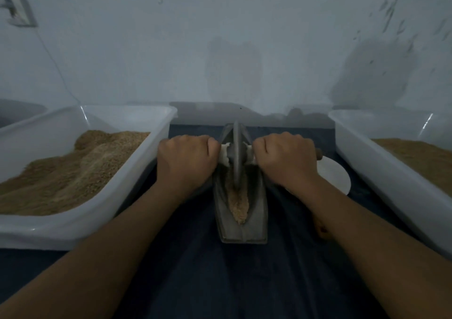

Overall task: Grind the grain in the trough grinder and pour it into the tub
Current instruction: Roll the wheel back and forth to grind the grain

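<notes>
Left hand: the left hand (187, 158) is curled tight round the axle handle on its side of the grinding wheel (236, 156).
Right hand: the right hand (285, 158) grips the other end of the handle the same way. Two hands, one on each side, probably keep the wheel straight up as it rolls.
Wheel: a thin, dark metal disc standing on its edge in the groove, at 12 o'clock from the person. White cloth (226, 153) is wrapped round the handle next to the wheel, maybe to make it softer to hold.
Trough grinder: the trough grinder (241, 217) is grey, long and boat-shaped, with a flat foot. It sits on a dark blue cloth (220, 282), which may stop it sliding.
Grain: the grain (238, 202) lies in the groove, pale tan and crumbly, so the grinding looks partly done.
Left tub: the left tub (73, 228), at 9 o'clock, is white smooth plastic and holds a sandy brown heap.
Right tub: the right tub (381, 172), at 3 o'clock, is the same kind. Which one gets the ground grain is unclear.
White disc: a white round disc (333, 175) lies flat just beside the right wrist.
</notes>
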{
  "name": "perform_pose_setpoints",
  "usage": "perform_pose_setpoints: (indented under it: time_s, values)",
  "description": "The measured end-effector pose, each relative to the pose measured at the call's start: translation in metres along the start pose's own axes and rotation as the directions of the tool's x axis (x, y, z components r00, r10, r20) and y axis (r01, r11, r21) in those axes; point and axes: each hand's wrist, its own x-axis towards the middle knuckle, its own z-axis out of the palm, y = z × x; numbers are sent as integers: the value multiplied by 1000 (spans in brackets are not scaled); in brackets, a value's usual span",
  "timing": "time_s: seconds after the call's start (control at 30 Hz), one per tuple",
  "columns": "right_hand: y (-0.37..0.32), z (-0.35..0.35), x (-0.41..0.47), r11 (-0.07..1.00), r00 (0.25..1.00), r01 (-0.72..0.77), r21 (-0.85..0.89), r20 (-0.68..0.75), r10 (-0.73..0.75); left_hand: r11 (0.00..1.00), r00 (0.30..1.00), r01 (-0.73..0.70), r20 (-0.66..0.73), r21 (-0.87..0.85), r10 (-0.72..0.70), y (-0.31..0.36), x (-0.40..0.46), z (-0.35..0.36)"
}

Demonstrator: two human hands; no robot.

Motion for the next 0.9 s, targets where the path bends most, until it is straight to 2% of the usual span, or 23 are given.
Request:
perform_pose_setpoints:
  time_s: [0.07,0.13,0.3,0.4,0.5,0.6,0.7,0.77,0.83,0.9]
  values:
    - [5,11,21,996,991,-93,11,98,91,1000,999,3,51,27,-4,0,16,9]
    - [5,16,31,988,982,-150,28,119,146,1000,998,7,61,13,-8,-1,25,15]
    - [1,6,19,993,985,-115,-18,129,116,1000,999,-16,27,1,16,1,15,6]
    - [-3,-8,-1,999,999,-21,-28,36,22,998,1000,24,-9,-58,-25,1,-4,-9]
    - [-7,-25,-29,996,995,45,79,-89,-38,975,994,56,-81,-213,-75,-4,-33,-23]
    - [-11,-33,-44,993,971,102,65,-224,-85,921,990,19,-123,-389,-72,-8,-59,-32]
    - [-13,-29,-38,989,955,130,63,-278,-108,910,990,-8,-134,-414,-53,-9,-60,-30]
    - [-9,-21,-28,993,975,98,71,-206,-82,956,989,-40,-149,-292,-4,-10,-46,-23]
    - [-1,-8,-9,1000,1000,21,-21,-9,-21,993,994,-84,-79,-83,77,-7,-25,-11]
    - [9,4,17,998,981,-42,-55,185,51,992,993,-117,22,50,116,-6,2,0]
